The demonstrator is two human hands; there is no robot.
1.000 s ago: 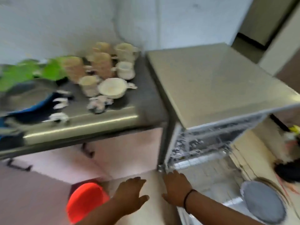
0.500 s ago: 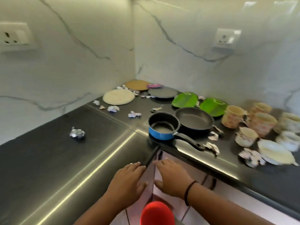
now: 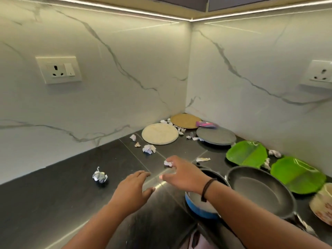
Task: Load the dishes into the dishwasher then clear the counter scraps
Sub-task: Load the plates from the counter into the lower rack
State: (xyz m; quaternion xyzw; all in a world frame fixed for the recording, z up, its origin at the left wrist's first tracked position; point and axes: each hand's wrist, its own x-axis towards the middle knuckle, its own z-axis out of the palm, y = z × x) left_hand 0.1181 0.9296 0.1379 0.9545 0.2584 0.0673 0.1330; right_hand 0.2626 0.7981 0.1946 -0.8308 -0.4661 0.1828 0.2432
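Scraps now lie nearer; both hands reach over counter.

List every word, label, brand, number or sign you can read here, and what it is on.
None can be read.
Pink and purple wrapper by the tan plate: print too blurred to read.
Cup at the right edge: a floral pattern only, no words.
Wall socket and second socket: no markings visible.
Green plates: no legible marks.

The single head-worn camera looks forward and down from close above the dark polished stone counter, facing the white marble-veined wall corner.
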